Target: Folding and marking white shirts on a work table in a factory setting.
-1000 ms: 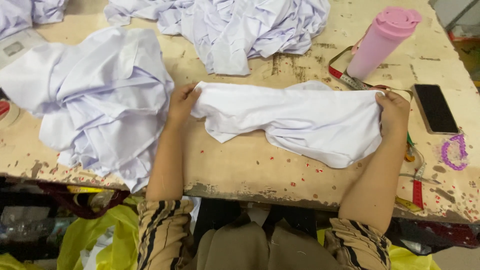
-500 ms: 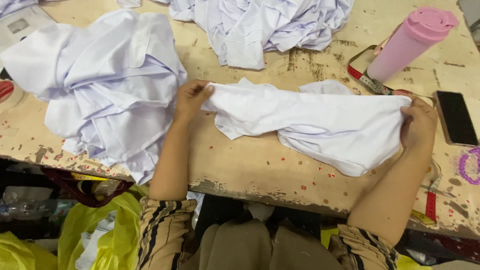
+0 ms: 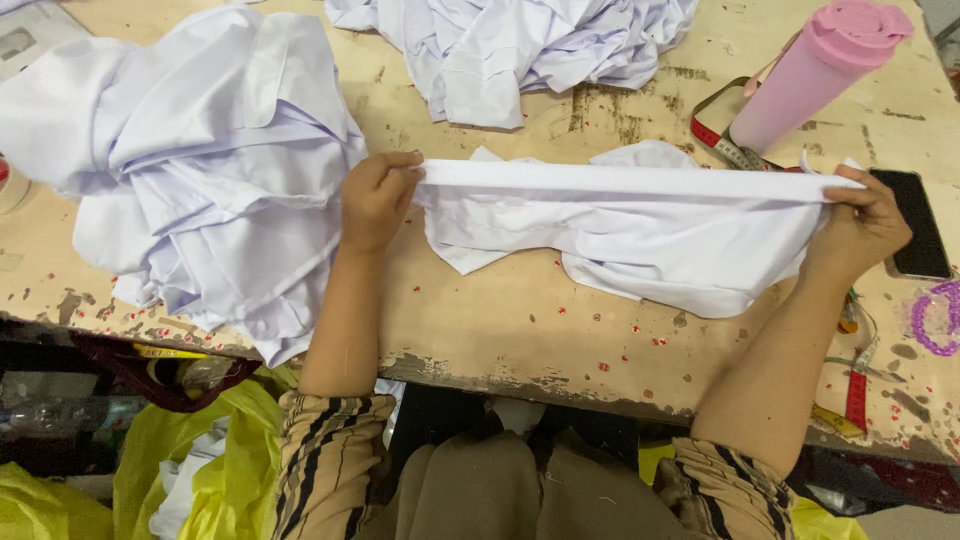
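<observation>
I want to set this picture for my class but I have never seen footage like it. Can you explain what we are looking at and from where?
A camera worn on a person's head looks down at their own two bare hands. The left hand and right hand each pinch an end of a white garment, pulling its edge taut over a worn wooden table. Also there: a pile of white shirts, another heap, a pink tumbler, a black phone.

The left hand [image 3: 372,200] and right hand [image 3: 858,225] are pinching opposite ends of a white garment [image 3: 620,225], holding its top edge taut above the worn desk [image 3: 500,320]. A pile of white shirts [image 3: 200,160] is lying just beside the left hand, a pink tumbler [image 3: 815,70] and a black phone [image 3: 915,225] near the right.
</observation>
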